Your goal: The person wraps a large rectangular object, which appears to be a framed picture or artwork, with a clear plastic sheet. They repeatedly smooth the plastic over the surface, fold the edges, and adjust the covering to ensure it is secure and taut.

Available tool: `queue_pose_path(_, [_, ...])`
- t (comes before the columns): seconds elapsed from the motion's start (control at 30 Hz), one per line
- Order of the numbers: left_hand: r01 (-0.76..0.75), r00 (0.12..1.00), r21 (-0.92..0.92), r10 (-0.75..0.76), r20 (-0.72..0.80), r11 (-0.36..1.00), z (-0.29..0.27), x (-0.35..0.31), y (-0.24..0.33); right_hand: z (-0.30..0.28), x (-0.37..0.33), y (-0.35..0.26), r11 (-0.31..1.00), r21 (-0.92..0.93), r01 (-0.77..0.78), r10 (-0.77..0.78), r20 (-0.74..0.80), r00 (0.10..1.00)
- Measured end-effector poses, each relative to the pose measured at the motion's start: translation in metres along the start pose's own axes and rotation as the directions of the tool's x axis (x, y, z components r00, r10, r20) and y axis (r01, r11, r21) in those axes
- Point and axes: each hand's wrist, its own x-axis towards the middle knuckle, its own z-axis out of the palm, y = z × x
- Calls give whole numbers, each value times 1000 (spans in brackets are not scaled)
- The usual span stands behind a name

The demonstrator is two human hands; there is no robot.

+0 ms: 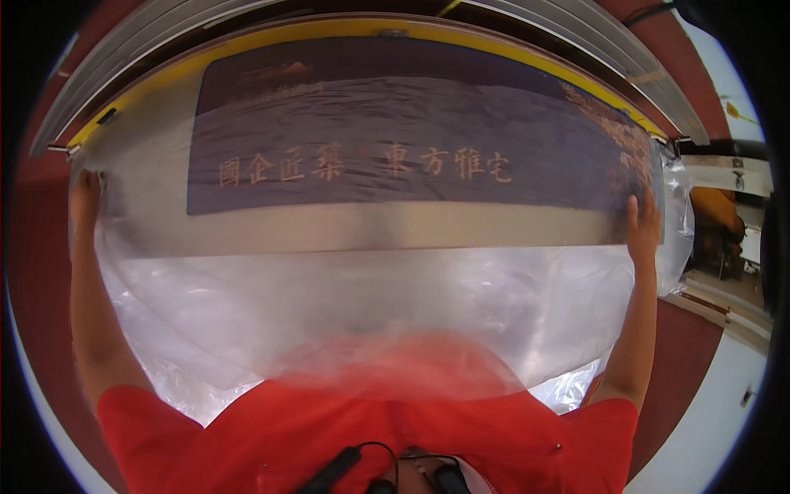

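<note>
A clear plastic sheet (461, 292) is spread across a wide printed panel and drapes down over my red shirt. The panel (395, 115) has a dark purple-grey print with light lettering and a pale strip (370, 228) along its near side. At the far left, my left hand (85, 194) is closed on the edge of the sheet. My right hand (645, 222) rests with fingers stretched out on the sheet over the panel's right end. Both arms are spread wide.
A yellow frame edge (169, 78) runs behind the panel, with silver metal rails (568, 49) beyond it. On the right stands equipment with an orange part (714, 210). Reddish-brown floor (41, 272) shows at the left. A black cord with dark pieces (333, 469) hangs at my chest.
</note>
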Motion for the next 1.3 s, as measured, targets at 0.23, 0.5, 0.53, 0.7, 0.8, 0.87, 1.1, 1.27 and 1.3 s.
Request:
queue_pose_path(0.23, [281,949,-177,-300,-93,943,43,14,17,44,39,82,665,-678,314,-341,98,935])
queue_pose_path(0.5, [443,886,-213,-461,-42,871,11,-4,56,-126,-30,-374,9,998,55,-762,-28,647])
queue_pose_path(0.53, [446,880,-240,-472,-59,862,7,-9,65,-138,-55,-414,-88,987,133,-904,-135,405])
queue_pose_path(0.7, [388,884,-323,-448,-133,863,-12,-14,86,-122,-147,-573,177,922,345,-980,131,153])
queue_pose_path(0.8, [372,873,-359,-454,-179,856,-10,-12,90,-106,-149,-586,353,931,-93,-935,347,-70])
queue_pose_path(0.87, [390,863,-362,-474,-178,847,-2,-15,79,-109,-133,-564,277,897,-345,-946,190,-264])
queue_pose_path(1.1, [386,920,-223,-392,20,895,15,5,59,-179,-76,-281,-509,801,-314,-803,-311,509])
queue_pose_path(1.27, [305,946,-225,-321,-36,925,53,16,-1,-203,-89,-98,-558,727,400,-80,-527,846])
queue_pose_path(1.3, [287,947,-260,-314,-68,922,54,19,13,-202,-97,-77,-573,744,343,-62,-457,887])
